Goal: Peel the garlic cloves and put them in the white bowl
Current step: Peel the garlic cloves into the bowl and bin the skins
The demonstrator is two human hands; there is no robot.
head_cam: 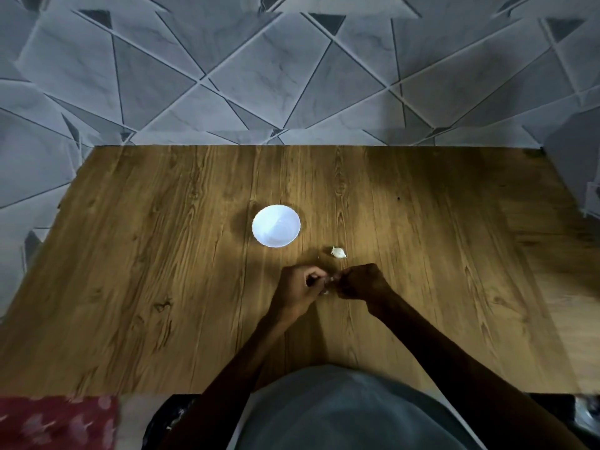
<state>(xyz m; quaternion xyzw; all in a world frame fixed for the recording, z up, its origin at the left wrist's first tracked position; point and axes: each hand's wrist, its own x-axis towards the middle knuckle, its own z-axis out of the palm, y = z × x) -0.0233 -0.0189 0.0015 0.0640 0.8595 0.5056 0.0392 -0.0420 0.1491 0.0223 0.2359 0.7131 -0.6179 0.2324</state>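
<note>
The left grip [297, 287] and right grip [360, 282] are curled, both pinching what seems a clove [328, 280] between them; it is too small to be sure. Best hold it steady left, peel with the right. A spare clove [338, 252] lies just beyond, the bowl [276, 225] farther beyond-left.

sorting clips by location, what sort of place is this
Probably a home kitchen or dining corner: a wood-grain table against grey marble-look wall tiles, with a white bowl and a loose garlic clove on it, while the left hand and right hand pinch a second clove.
</note>
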